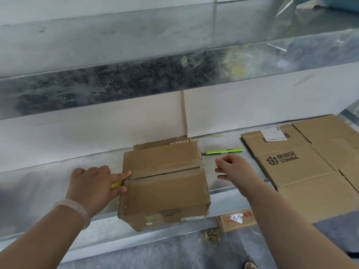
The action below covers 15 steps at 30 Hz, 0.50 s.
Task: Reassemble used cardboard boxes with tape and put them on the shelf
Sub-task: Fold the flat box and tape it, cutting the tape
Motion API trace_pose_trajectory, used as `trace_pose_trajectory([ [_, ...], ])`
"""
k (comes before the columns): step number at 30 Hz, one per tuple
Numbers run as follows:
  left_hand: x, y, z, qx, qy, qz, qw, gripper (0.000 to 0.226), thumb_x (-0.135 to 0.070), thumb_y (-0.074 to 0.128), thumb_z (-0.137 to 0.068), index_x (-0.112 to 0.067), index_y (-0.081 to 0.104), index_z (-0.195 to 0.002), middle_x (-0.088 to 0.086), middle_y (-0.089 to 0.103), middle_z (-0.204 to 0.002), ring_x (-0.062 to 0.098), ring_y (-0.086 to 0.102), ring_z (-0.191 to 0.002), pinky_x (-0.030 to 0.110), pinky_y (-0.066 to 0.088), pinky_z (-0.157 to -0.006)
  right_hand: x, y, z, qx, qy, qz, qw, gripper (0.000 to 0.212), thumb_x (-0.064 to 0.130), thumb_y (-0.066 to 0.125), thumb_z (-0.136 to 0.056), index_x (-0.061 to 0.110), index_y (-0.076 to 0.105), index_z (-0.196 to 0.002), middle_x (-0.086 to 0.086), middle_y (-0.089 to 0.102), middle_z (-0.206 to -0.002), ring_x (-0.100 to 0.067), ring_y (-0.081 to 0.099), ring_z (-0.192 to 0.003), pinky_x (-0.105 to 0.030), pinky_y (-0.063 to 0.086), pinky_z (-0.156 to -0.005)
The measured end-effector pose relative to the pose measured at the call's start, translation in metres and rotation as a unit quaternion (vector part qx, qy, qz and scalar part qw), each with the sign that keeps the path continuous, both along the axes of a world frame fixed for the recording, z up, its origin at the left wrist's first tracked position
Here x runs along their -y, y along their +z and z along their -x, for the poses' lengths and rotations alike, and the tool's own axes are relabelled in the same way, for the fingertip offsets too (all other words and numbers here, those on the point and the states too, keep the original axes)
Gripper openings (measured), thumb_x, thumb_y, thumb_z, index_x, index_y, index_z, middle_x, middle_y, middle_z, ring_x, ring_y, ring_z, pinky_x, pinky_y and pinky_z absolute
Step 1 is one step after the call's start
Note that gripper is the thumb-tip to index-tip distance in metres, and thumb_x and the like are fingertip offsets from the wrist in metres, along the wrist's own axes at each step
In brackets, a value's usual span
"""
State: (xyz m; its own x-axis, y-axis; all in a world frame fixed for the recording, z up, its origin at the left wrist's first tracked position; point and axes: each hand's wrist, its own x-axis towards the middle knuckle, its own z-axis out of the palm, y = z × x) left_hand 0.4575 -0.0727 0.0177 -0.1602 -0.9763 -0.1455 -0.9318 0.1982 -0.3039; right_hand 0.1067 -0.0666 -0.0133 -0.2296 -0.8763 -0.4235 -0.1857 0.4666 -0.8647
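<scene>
Left hand, nine o'clock of box, pins seam, gripping perhaps tape; right hand, three o'clock, loose, empty. Released flaps could gape.

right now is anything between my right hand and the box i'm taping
Nothing visible. The right hand hovers just right of the cardboard box, with only bare metal shelf between them. The green pen lies behind the hand and the flattened CONBA carton sits farther right, both clear of that gap.
</scene>
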Motion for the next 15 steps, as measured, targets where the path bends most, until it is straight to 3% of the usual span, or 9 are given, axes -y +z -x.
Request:
trace_pose_trajectory([
  [4, -0.001, 0.000, 0.000, -0.006, 0.006, -0.001, 1.000, 0.044, -0.072, 0.025, -0.090, -0.070, 0.030, -0.134, -0.016, 0.047, -0.086, 0.006, 0.043, -0.084, 0.030, 0.025, -0.075, 0.001, -0.002, 0.004, 0.042, -0.012, 0.001, 0.999, 0.012, 0.014, 0.056, -0.099, 0.004, 0.062, -0.097, -0.012, 0.072, -0.089, -0.020, 0.072, -0.078, -0.037, 0.062, -0.074],
  [10, -0.001, 0.001, 0.002, -0.010, 0.006, -0.002, 1.000, 0.043, -0.073, 0.025, -0.090, -0.071, 0.029, -0.133, -0.016, 0.047, -0.087, 0.005, 0.043, -0.085, 0.029, 0.026, -0.076, 0.001, -0.025, -0.021, -0.042, -0.026, -0.033, 0.998, 0.010, 0.019, 0.058, -0.099, 0.009, 0.061, -0.098, -0.007, 0.070, -0.089, -0.019, 0.069, -0.079, -0.034, 0.061, -0.069],
  [15, 0.000, -0.001, -0.001, -0.021, 0.009, -0.010, 1.000, 0.044, -0.072, 0.027, -0.090, -0.069, 0.031, -0.133, -0.016, 0.047, -0.087, 0.006, 0.042, -0.084, 0.030, 0.027, -0.077, 0.002, -0.035, -0.041, -0.037, -0.028, -0.045, 0.998, 0.008, 0.021, 0.062, -0.096, 0.014, 0.062, -0.097, -0.005, 0.070, -0.090, -0.019, 0.067, -0.076, -0.035, 0.059, -0.071],
])
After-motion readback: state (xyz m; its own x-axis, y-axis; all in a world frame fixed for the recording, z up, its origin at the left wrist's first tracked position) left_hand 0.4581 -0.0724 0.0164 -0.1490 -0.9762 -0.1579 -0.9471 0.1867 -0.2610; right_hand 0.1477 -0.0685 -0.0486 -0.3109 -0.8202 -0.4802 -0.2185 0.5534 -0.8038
